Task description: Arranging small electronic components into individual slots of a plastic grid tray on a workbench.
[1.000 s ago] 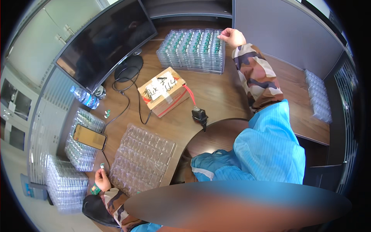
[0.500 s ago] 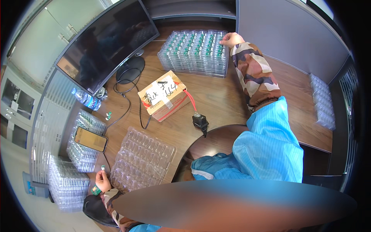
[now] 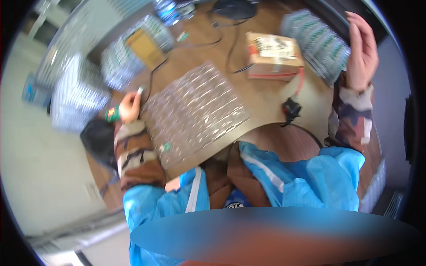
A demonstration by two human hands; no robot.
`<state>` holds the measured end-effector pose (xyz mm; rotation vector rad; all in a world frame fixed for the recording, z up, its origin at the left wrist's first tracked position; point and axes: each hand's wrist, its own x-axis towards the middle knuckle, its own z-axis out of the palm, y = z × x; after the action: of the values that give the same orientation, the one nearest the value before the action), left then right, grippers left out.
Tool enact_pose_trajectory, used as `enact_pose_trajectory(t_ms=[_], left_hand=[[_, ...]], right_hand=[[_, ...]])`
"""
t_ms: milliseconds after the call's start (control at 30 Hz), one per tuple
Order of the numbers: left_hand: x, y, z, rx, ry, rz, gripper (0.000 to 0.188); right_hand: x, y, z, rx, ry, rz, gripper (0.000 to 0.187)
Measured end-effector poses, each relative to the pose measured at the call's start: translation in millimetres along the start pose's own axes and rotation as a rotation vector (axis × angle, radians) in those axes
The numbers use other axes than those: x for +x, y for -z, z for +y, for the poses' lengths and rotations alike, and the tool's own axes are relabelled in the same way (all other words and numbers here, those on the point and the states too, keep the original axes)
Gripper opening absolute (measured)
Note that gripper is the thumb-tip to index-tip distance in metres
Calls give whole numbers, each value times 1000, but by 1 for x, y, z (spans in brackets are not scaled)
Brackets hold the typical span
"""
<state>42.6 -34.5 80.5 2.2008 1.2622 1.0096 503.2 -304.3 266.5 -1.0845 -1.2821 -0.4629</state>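
My left hand point(image 3: 128, 107) is closed in a pinch on a small green-and-white circuit board point(image 3: 140, 90) by the tray's left edge. Another green piece point(image 3: 112, 114) shows at the outer side of that hand; how it is held cannot be made out. A clear plastic blister tray point(image 3: 199, 106) lies in front of me, with one small green board point(image 3: 165, 147) in its near left corner. My right hand point(image 3: 363, 55) is raised at the far right, fingers stretched out, nothing visible in it. Beside it stands a stack of clear trays point(image 3: 317, 46) filled with green boards.
A cardboard box point(image 3: 275, 55) stands beyond the tray, with a black plug point(image 3: 291, 110) on a red cord nearer me. At left are stacked clear trays point(image 3: 77, 95), a phone point(image 3: 145, 49) on more trays, and a water bottle point(image 3: 167, 12). A cable point(image 3: 230, 48) crosses the desk.
The view has swung left and blurred. My right hand has come off the tray stack, its fingers now stretched out. My left hand still pinches the board. A green board now shows in the near tray.
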Motion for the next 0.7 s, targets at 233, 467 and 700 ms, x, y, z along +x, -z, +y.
enact_pose_trajectory(t_ms=[233,467,700], left_hand=[[2,-2,-7,-25,58,36,18],[-9,-9,-29,-130,-1,95,19],[-12,-6,-12,-143,-20,86,14]], right_hand=[[-37,-130,-101,254,308,-777,12],[-158,-270,-121,498,199,-1357,8],[-182,-293,-128,552,346,-1546,11]])
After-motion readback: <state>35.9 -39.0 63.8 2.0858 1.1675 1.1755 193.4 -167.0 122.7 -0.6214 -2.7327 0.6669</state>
